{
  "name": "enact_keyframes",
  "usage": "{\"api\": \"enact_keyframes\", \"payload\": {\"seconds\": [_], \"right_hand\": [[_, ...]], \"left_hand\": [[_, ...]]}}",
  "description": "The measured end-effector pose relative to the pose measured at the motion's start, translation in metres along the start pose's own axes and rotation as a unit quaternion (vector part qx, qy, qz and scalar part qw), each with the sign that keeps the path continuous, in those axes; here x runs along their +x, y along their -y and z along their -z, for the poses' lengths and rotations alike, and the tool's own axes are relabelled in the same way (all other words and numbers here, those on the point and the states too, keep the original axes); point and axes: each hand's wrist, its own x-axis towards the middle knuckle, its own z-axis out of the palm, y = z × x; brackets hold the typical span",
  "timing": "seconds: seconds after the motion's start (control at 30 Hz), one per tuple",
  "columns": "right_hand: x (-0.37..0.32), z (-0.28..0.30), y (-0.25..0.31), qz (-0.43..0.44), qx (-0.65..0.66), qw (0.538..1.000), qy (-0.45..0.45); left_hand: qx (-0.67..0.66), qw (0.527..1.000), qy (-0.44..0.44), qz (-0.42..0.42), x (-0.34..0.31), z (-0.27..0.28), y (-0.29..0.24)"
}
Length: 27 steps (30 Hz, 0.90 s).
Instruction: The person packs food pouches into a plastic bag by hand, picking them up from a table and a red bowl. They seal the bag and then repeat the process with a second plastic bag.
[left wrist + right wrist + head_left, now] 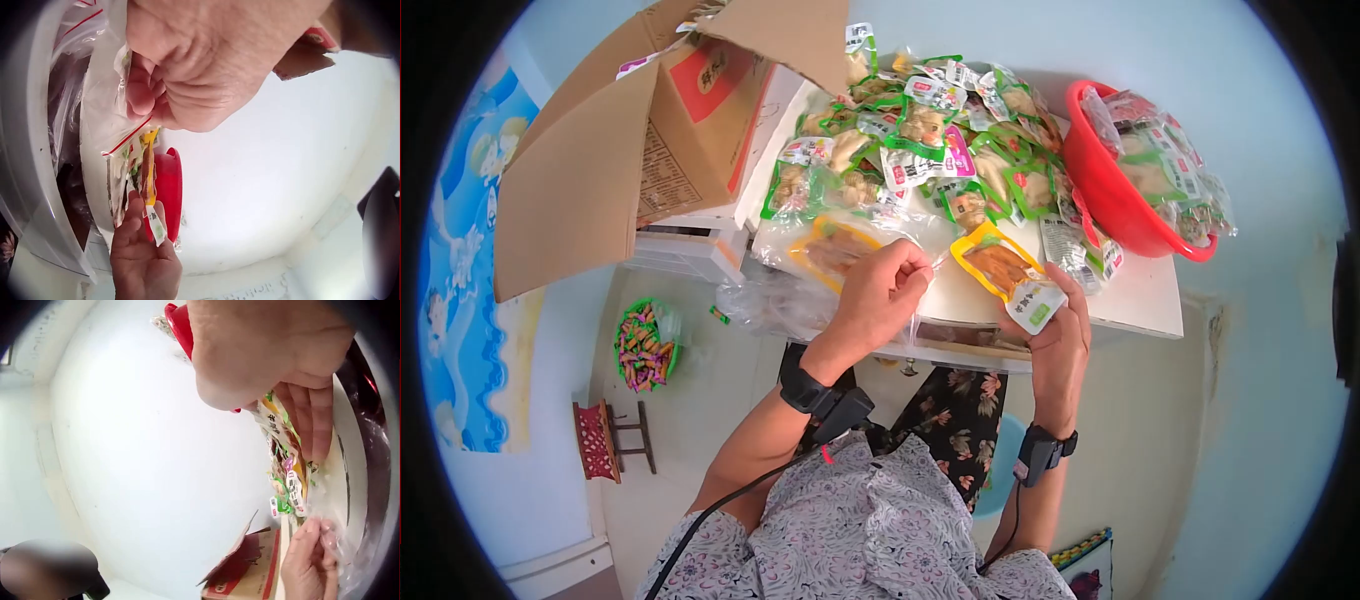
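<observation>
My left hand [878, 300] pinches the edge of a clear zip bag [112, 125] that has a red seal line. Inside the bag, flat on the white table, lies a yellow-edged snack packet [832, 250]. A second yellow-edged packet [1000, 265] with brown food showing is in my right hand [1062, 345], gripped by its white printed end between thumb and fingers. It is held just right of the bag. In the right wrist view my left fingers [307, 556] are at the clear plastic, while my right palm hides most of the packet.
Many green-edged snack packets [925, 125] are heaped at the back of the white table [1145, 300]. A red basin [1115, 205] full of packets stands at the right. An open cardboard box [590, 150] is at the left. More clear bags [775, 300] hang over the front edge.
</observation>
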Motion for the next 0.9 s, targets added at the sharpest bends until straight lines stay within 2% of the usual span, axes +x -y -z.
{"api": "enact_keyframes", "payload": {"seconds": [0.13,0.3,0.33,0.43,0.53,0.63,0.8,0.9], "right_hand": [[-0.006,0.006,-0.005,-0.035,0.098,0.994,-0.023],[-0.011,0.009,-0.012,0.026,-0.105,0.994,-0.031],[-0.011,0.010,-0.013,0.042,-0.144,0.988,-0.024],[-0.017,0.013,-0.003,0.074,-0.086,0.993,-0.034],[-0.026,0.013,0.014,0.095,-0.134,0.986,-0.025],[-0.031,0.008,0.021,0.104,-0.157,0.982,0.024],[-0.028,0.007,0.016,0.111,-0.165,0.980,0.017],[-0.026,0.002,0.016,0.103,-0.174,0.979,0.027]], "left_hand": [[0.004,1.000,0.002,0.015,0.000,0.000,-0.002],[-0.025,0.998,-0.005,0.059,-0.002,-0.002,-0.011],[-0.019,0.999,-0.008,0.046,-0.002,-0.003,-0.013],[0.002,1.000,-0.026,0.006,-0.006,-0.004,-0.021],[0.032,0.998,-0.027,-0.036,-0.009,-0.007,-0.034],[0.084,0.994,-0.021,-0.064,-0.011,-0.007,-0.047],[0.196,0.968,-0.085,-0.133,-0.015,0.002,-0.068],[0.221,0.962,-0.085,-0.139,-0.017,0.004,-0.072]]}}
